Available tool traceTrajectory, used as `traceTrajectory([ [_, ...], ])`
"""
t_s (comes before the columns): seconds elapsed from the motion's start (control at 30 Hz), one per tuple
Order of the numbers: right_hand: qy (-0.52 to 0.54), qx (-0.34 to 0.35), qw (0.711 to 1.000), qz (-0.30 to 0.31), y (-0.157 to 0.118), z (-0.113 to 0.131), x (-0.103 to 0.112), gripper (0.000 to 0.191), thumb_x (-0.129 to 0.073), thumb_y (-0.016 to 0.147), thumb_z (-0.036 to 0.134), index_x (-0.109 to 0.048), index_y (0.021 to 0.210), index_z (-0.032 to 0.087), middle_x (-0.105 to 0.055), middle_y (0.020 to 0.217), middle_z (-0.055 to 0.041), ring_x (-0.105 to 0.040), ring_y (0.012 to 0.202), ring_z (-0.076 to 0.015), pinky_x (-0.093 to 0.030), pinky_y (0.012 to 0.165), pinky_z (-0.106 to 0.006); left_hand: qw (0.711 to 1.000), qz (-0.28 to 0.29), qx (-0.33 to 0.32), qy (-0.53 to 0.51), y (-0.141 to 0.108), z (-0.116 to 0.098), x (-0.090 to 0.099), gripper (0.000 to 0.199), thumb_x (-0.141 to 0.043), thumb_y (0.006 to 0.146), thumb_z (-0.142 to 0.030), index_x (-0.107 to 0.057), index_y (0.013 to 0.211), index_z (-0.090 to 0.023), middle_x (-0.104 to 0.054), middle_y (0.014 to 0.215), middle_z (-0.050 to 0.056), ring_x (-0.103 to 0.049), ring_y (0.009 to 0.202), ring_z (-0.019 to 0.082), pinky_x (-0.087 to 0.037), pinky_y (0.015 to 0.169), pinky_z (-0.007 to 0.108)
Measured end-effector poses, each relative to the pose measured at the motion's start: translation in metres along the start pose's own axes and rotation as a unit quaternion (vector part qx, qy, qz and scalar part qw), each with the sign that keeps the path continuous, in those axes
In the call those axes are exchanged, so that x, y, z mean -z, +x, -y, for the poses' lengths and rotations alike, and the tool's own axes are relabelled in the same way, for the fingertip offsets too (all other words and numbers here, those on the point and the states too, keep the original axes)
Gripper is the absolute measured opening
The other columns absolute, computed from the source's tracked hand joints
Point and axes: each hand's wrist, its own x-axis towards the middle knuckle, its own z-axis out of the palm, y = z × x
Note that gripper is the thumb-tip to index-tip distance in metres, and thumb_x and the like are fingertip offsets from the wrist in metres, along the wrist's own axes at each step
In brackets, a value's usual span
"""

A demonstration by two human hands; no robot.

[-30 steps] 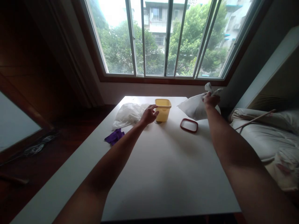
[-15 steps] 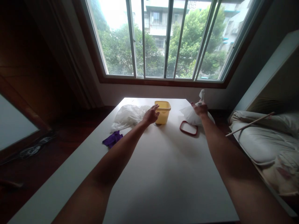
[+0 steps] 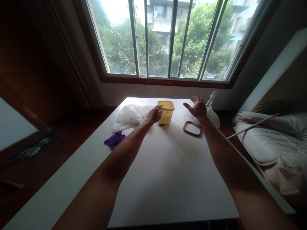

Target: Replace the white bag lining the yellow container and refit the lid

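Observation:
Near the far end of the white table stands a yellow plastic bin (image 3: 166, 116), upright with its top uncovered. My left hand (image 3: 154, 114) is at the bin's left side, fingers stretched toward its rim; whether they touch it I cannot tell. My right hand (image 3: 198, 108) is spread, holding nothing, in front of a knotted white plastic bag (image 3: 212, 116) and partly hiding it. Just below that hand lies a red-brown rectangular frame (image 3: 192, 134). A crumpled white plastic bag (image 3: 130, 117) lies left of the bin, with a purple cloth (image 3: 114, 139) nearer me.
The white table (image 3: 172, 179) extends toward me between my arms. A window (image 3: 158, 48) is beyond it. At right, a thin stick (image 3: 254, 125) lies across pale bundled bedding (image 3: 266, 140). Cables (image 3: 31, 151) lie on the floor at left.
My right hand has let go of the knotted bag's top and moved left of it, fingers spread. My left hand stays beside the bin. The camera view has shifted slightly.

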Motion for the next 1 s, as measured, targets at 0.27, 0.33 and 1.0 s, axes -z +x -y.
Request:
traceTrajectory([
  [0.27,0.055,0.009,0.997,0.057,-0.025,0.025,-0.015,0.056,-0.063,0.082,0.062,-0.066,0.110,0.014,-0.065,0.115,-0.0172,-0.062,0.075,-0.0237,-0.053,0.077,-0.042,1.000,-0.009,-0.013,-0.020,0.008,0.002,-0.001,0.035,-0.054,0.088,-0.011,-0.067,0.121,-0.014,-0.065,0.123,0.015,-0.068,0.101,0.024,-0.054,0.093,0.037],
  [0.33,0.066,0.008,0.995,0.070,-0.031,0.027,-0.021,0.050,-0.063,0.084,0.057,-0.066,0.110,0.015,-0.065,0.116,-0.0165,-0.062,0.072,-0.0222,-0.053,0.075,-0.041,1.000,-0.012,-0.017,-0.021,0.009,0.002,-0.002,0.032,-0.054,0.088,-0.011,-0.069,0.117,-0.015,-0.066,0.119,0.014,-0.068,0.099,0.023,-0.054,0.091,0.036],
  [1.0,0.132,0.072,0.979,0.136,-0.055,0.055,-0.031,0.042,-0.063,0.086,0.037,-0.066,0.123,0.017,-0.062,0.120,-0.0132,-0.063,0.073,-0.0186,-0.058,0.077,-0.040,0.996,-0.050,-0.047,-0.062,-0.024,-0.017,0.024,0.023,-0.053,0.090,-0.010,-0.072,0.100,-0.017,-0.067,0.101,0.008,-0.065,0.087,0.019,-0.055,0.082,0.032],
])
